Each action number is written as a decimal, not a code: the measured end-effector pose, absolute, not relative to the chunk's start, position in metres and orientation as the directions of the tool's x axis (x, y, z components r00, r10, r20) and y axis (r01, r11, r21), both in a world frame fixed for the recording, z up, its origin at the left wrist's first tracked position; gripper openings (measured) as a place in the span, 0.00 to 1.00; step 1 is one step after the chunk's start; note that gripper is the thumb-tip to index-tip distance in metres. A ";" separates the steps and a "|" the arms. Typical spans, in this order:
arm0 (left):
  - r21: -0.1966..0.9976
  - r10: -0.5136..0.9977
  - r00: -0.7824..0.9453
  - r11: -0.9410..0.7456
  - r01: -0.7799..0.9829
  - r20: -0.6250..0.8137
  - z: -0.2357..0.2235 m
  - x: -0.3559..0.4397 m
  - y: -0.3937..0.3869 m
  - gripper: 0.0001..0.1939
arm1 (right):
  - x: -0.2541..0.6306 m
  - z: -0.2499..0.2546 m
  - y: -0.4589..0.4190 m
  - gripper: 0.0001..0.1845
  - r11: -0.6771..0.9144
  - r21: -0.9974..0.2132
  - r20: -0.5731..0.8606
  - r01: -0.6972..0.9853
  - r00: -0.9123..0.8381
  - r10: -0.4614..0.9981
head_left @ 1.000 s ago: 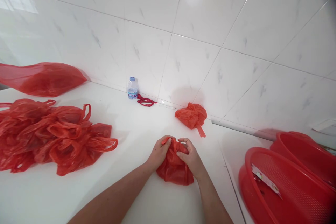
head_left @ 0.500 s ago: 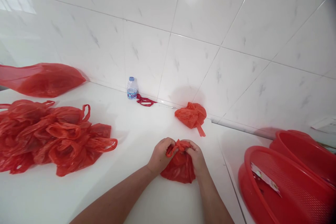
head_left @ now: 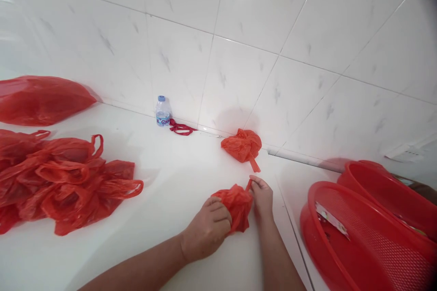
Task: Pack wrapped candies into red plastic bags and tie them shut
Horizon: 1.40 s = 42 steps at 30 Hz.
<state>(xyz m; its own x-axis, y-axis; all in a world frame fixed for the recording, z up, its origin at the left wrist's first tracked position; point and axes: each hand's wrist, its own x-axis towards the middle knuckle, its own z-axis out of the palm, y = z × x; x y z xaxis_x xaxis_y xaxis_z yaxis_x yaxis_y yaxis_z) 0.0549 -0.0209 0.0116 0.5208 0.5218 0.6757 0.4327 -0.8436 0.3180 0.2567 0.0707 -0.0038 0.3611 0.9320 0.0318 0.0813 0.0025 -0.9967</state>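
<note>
Between my hands, low over the white tabletop, is a small red plastic bag (head_left: 239,207), bunched up so that its contents are hidden. My left hand (head_left: 212,227) is closed on the bag's left side, fingers curled over the film. The fingertips of my right hand (head_left: 262,193) pinch a thin strip of the same bag at its upper right and draw it out. Just beyond, against the wall, lies another red plastic bag (head_left: 241,145), knotted, with one tail pointing towards my right hand.
A heap of red plastic bags (head_left: 78,182) covers the table's left side, with a large filled red bag (head_left: 44,100) behind. A water bottle (head_left: 163,112) and a dark red strip (head_left: 182,128) sit by the wall. Red plastic baskets (head_left: 375,236) stand at right.
My hands have moved apart from the bag's twisted top. The left now grips its side, and the right pulls a strip outward. The whole view has shifted slightly.
</note>
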 end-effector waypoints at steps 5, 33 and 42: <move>0.368 0.485 0.530 -0.874 0.317 0.695 0.016 0.054 -0.048 0.08 | 0.272 -0.009 0.078 0.20 -0.019 -0.964 0.103 0.266 0.440 0.892; 0.840 0.914 -0.105 -0.308 0.447 0.392 0.076 -0.049 -0.043 0.07 | 0.231 -0.006 0.063 0.28 -0.132 -0.843 -0.119 0.522 0.059 0.991; 0.641 0.367 -0.622 0.085 0.762 0.691 0.164 -0.201 -0.072 0.11 | 0.231 -0.010 0.066 0.26 -0.098 -0.796 -0.096 0.597 0.035 0.995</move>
